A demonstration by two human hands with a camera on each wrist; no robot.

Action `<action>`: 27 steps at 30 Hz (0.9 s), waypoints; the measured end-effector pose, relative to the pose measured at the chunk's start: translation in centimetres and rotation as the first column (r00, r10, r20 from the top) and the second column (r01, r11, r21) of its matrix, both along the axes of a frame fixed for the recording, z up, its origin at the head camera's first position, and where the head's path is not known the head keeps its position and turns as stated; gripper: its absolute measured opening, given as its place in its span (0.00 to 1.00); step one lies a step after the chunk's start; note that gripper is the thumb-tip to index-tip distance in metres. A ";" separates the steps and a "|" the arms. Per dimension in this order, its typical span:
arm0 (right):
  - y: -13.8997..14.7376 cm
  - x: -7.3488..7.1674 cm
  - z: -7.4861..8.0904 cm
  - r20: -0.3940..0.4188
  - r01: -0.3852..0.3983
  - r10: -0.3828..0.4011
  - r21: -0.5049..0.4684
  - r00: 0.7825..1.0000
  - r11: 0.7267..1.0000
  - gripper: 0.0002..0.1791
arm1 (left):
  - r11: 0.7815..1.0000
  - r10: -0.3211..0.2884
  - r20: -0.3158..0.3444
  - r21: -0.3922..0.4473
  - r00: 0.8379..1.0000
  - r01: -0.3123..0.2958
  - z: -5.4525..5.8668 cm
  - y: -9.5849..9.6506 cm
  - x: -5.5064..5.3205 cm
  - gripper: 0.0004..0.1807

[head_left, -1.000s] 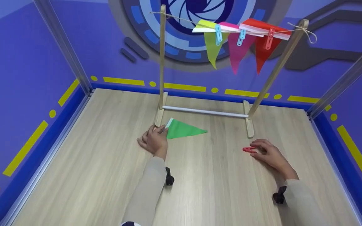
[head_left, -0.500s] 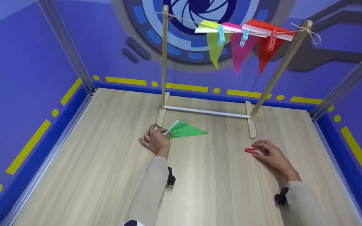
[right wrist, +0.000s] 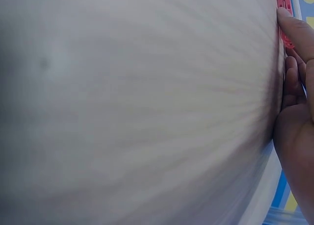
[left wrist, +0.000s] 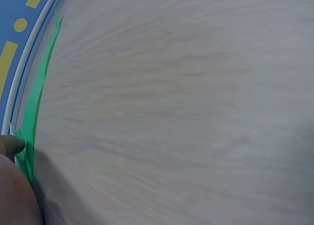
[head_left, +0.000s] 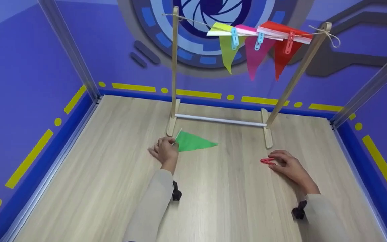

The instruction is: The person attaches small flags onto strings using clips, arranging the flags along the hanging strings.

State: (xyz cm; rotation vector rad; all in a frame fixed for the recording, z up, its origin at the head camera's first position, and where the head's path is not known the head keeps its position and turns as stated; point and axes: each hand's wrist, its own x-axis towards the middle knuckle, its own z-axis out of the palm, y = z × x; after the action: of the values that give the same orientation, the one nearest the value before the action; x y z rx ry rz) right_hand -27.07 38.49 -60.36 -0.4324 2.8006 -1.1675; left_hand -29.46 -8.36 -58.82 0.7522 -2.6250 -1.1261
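Observation:
My left hand (head_left: 167,151) pinches the white-edged wide end of a green triangular pennant (head_left: 193,142), whose tip points right across the table. In the left wrist view the pennant (left wrist: 37,100) is seen nearly edge-on, with fingertips on its near end. Off to the right, my right hand (head_left: 291,168) holds a red clothespin (head_left: 266,161) between thumb and fingers, low over the tabletop. Part of that clothespin (right wrist: 284,2) shows past the thumb in the right wrist view. Other fingers of the left hand are partly hidden.
Behind the hands stands a wooden frame (head_left: 174,67) with a white crossbar (head_left: 220,120). Along its string hang yellow (head_left: 227,50), pink (head_left: 257,53) and red (head_left: 286,55) pennants, clipped by blue and red clothespins. Blue walls (head_left: 22,84) border the wooden table (head_left: 220,195).
The green pennant first bunched and tilted in my left hand, and now lies flatter, slightly nearer to me. My right hand stays almost still with the red clothespin.

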 end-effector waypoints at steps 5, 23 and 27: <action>-0.1 0.0 0.0 -0.007 -0.023 0.023 0.004 1.000 1.000 0.24 | 1.000 0.001 -0.046 0.013 0.999 0.000 -0.5 -0.1 0.2 0.10; 0.2 0.0 -0.4 -0.021 -0.009 0.010 0.031 1.000 0.999 0.24 | 0.988 -0.144 -0.210 0.029 0.967 0.153 -1.5 -0.4 0.7 0.19; 0.2 -0.1 -0.2 -0.026 -0.006 0.006 0.017 1.000 1.000 0.24 | 0.986 -0.160 -0.220 0.016 0.962 0.168 -1.3 -0.4 0.7 0.21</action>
State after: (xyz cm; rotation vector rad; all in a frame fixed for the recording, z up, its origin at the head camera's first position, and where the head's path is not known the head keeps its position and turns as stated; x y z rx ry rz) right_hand -27.15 38.67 -60.61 -0.4582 2.8271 -1.1447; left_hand -28.79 -8.77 -60.17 0.3946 -2.5234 -1.2239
